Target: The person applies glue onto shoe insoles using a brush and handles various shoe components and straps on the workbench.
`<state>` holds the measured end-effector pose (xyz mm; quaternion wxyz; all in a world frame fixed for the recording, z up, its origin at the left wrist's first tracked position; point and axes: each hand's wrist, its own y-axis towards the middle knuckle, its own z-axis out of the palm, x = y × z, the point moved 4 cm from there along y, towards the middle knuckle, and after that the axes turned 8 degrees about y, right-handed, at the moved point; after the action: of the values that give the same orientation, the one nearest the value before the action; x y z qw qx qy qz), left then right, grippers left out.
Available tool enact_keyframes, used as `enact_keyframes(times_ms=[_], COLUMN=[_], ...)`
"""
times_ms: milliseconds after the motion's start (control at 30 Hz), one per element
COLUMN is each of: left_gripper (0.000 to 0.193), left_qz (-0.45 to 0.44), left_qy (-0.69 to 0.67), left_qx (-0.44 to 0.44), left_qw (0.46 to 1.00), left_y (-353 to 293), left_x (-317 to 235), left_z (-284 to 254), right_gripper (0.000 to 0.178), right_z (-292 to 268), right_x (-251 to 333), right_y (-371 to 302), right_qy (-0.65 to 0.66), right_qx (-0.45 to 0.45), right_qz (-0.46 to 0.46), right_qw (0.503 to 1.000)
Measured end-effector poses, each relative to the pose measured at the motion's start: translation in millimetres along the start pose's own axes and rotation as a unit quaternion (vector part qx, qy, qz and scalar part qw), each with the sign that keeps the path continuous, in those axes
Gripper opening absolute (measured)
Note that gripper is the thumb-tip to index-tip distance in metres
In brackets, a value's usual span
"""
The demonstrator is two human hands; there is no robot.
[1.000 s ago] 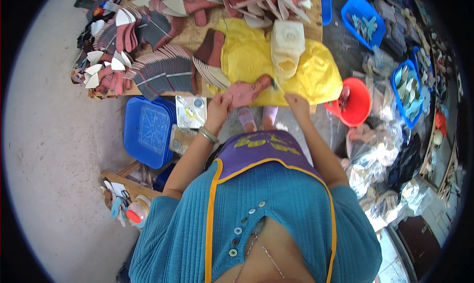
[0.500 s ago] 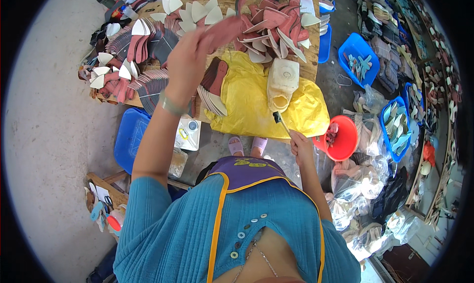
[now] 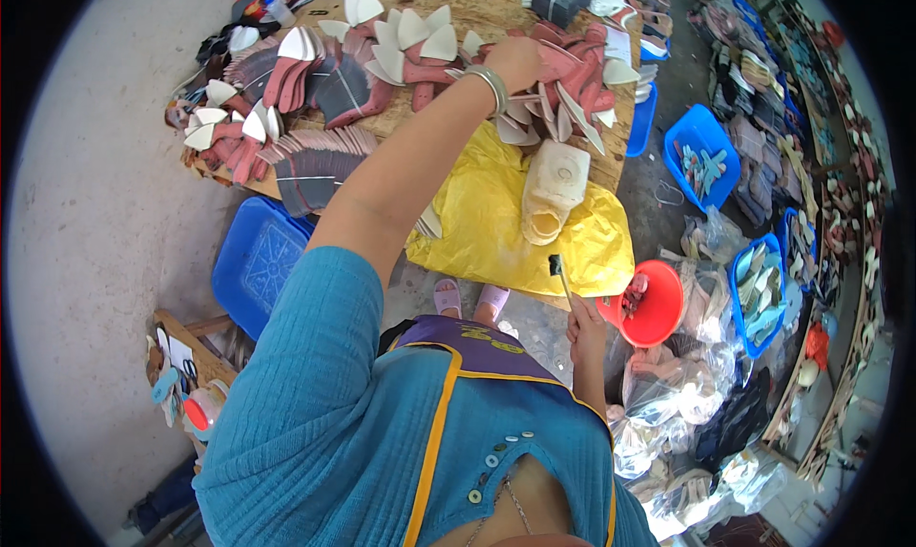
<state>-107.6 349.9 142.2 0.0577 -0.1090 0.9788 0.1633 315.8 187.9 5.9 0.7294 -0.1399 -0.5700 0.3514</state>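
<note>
My left hand (image 3: 516,65) is stretched across the table onto a heap of red shoe-sole pieces with white pointed ends (image 3: 572,74). Its back faces up and hides the fingertips, so I cannot tell whether a piece is gripped. Low in front of the table's near edge, my right hand (image 3: 585,329) is closed around the thin handle of a brush (image 3: 563,278) with a dark, wet-looking tip. Just beyond the brush, a cut-open whitish plastic jug (image 3: 556,189) lies on a yellow plastic sheet (image 3: 472,203), its mouth toward me.
Fanned stacks of sole pieces (image 3: 315,165) cover the table's left side. A red bucket (image 3: 658,304) stands by the near right corner, an empty-looking blue bin (image 3: 258,261) below left. Blue baskets (image 3: 701,151) and clear plastic bags (image 3: 658,385) line the right floor.
My left hand has moved right, from above the table's middle, where it held a red sole piece, onto the heap. My right hand still holds the brush, now slightly lower and away from the jug's mouth.
</note>
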Motion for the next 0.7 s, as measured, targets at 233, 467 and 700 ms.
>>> enact_keyframes(times_ms=[233, 467, 700], left_gripper=[0.018, 0.054, 0.063], left_qz=[-0.069, -0.126, -0.172], left_qy=[-0.192, 0.084, 0.269], left_qx=[-0.167, 0.054, 0.195], left_qw=[0.965, 0.987, 0.927], left_y=[-71.6, -267.1, -330.2], left_x=[-12.7, -16.9, 16.7], left_z=[-31.9, 50.6, 102.5], right_gripper=[0.027, 0.027, 0.027], right_z=[18.4, 38.4, 55.2], right_x=[2.7, 22.1, 26.4], right_y=[7.6, 28.2, 26.3], right_qy=[-0.030, -0.030, -0.051], right_qx=[-0.016, 0.027, 0.026], right_qz=[0.026, -0.010, -0.008], right_qw=[0.999, 0.999, 0.998])
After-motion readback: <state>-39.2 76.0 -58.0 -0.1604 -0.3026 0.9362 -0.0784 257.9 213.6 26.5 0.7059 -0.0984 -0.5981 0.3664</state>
